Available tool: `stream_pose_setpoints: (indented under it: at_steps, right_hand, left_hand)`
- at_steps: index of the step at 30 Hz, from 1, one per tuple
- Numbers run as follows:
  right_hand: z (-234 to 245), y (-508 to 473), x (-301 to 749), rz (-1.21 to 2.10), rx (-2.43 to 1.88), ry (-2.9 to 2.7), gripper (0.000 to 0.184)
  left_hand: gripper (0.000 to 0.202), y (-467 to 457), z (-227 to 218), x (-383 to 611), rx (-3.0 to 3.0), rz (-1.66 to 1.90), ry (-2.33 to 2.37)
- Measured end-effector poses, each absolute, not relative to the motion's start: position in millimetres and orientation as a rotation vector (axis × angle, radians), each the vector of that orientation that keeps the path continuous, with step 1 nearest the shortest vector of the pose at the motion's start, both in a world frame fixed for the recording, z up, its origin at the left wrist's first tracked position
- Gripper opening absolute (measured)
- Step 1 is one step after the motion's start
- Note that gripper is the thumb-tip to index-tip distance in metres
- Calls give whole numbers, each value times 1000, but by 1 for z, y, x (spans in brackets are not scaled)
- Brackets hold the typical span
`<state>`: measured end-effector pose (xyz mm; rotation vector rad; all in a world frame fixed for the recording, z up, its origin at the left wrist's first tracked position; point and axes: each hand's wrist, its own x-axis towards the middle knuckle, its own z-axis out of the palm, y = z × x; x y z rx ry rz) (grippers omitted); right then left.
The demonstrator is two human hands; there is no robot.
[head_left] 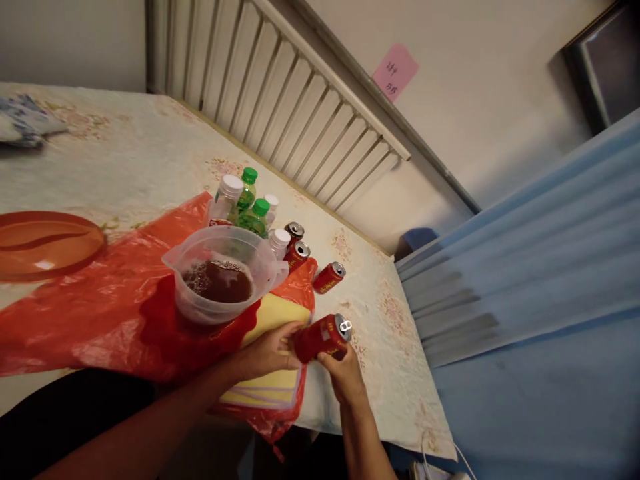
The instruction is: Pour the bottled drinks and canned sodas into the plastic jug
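Observation:
A red drink can (317, 340) is tilted between my two hands above the table's near side, its silver tab raised. My left hand (273, 350) grips the can's lower end, and my right hand (345, 373) holds it from below near the top; some fingers are hidden behind it. To the left stands a clear plastic pitcher (220, 310) with dark brown, bubbly liquid inside. Beyond my hands is another red can (329, 277), opened and upright. Two more cans, one red (299, 257) and one with a dark top (295, 231), stand close beside the bottles.
Bottles with green caps (253, 220) and white caps (229, 190) cluster behind the pitcher. A red plastic bag (115, 300) and folded yellow cloth (280, 313) lie beneath. An orange basin (50, 250) sits left; a radiator (280, 87) and blue curtain (525, 267) border the table.

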<state>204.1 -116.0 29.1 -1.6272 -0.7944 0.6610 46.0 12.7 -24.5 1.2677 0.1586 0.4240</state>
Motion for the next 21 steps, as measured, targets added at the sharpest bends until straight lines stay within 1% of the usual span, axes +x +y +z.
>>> stream_pose_setpoints:
  at_steps: [5,7,15,21]
  right_hand:
    - [24,-97,258,426,-1661,-702,43]
    - [18,-86,277,320,-1701,-654,44]
    - [-13,-46,313,148,-1770,-552,49]
    - [-22,-25,326,82,-1788,-594,50]
  left_hand:
    - [59,15,-24,43,1356,404,267]
    - [54,15,-24,42,1359,418,269]
    - [54,15,-34,45,1331,395,264]
    - [59,16,-39,48,1290,394,254]
